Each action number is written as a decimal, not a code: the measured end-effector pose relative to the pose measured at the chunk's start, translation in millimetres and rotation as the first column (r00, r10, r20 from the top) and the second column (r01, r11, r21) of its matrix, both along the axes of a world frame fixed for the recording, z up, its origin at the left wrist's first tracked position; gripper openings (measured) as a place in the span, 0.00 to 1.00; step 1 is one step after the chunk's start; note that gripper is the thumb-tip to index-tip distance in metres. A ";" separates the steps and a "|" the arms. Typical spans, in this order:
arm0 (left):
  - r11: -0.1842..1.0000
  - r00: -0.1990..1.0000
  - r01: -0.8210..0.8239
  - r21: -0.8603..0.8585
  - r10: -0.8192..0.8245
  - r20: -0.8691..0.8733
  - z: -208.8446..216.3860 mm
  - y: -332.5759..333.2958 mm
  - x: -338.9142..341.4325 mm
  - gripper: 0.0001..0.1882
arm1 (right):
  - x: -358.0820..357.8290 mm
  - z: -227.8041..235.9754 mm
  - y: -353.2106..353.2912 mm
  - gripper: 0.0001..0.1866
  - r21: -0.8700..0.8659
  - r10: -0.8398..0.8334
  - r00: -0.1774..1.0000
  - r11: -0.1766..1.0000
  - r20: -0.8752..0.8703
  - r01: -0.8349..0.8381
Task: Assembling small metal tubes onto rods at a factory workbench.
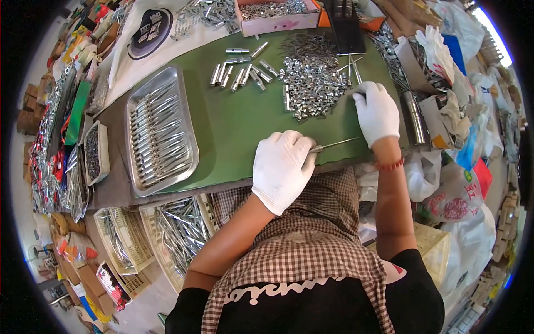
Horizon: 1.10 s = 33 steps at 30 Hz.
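My left hand [283, 170], in a white knit glove, is closed around a slim metal rod [336, 144]. The rod's thin pointed end sticks out to the right over the green mat [233, 133]; its thicker end is partly hidden by my fingers. Farther right, my gloved right hand [378, 114] has its fingers curled together at the near end of a slender silver tool [356, 71], whose exact kind I cannot make out. Just left of that hand lies a heap of small silver metal fittings [314, 83], with a pile of dark thin pins [308, 46] behind it.
A metal tray [192, 136] of neatly rowed silver rods stands left. Several silver tubes [245, 72] lie mid-mat. A pink box [278, 22] of small parts and a black holder [345, 28] are at the back. Baskets [142, 253] of rods sit below the table's left edge.
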State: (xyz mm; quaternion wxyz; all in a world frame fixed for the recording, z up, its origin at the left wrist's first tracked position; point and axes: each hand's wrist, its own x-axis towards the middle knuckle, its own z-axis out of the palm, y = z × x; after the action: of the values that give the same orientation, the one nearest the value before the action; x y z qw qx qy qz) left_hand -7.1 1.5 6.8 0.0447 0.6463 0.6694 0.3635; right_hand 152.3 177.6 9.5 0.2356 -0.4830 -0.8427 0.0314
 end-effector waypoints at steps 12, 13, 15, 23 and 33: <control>1.000 0.998 0.024 -0.012 -0.024 -0.051 -3.5 -1.4 -2.6 0.09 | 0.2 21.7 -77.0 0.10 -0.069 0.501 0.843 0.850 -0.197 -0.522; 1.000 0.998 0.023 -0.011 -0.024 -0.051 -3.5 -1.4 -2.2 0.09 | -1.7 21.2 -78.3 0.11 -0.115 0.497 0.840 0.842 -0.219 -0.527; 0.999 0.999 0.026 0.019 -0.025 -0.041 -3.4 -1.9 -2.6 0.10 | -6.3 17.2 -77.5 0.12 -0.078 0.505 0.836 0.844 -0.213 -0.530; 0.998 0.998 0.029 -0.051 -0.032 -0.061 0.3 -2.2 -4.4 0.09 | -19.2 28.8 -86.0 0.06 0.098 0.602 0.781 0.778 0.167 -0.621; 0.999 0.999 0.033 -0.037 -0.034 -0.034 0.2 -1.7 -2.8 0.08 | -13.0 16.6 -80.0 0.09 0.081 0.504 0.855 0.864 -0.119 -0.498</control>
State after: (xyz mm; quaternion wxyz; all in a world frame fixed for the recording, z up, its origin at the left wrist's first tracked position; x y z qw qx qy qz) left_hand -9.9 -0.2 7.0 0.0507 0.6628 0.6657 0.3392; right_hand 139.3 97.5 26.1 0.2877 -0.2382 -0.9217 0.1047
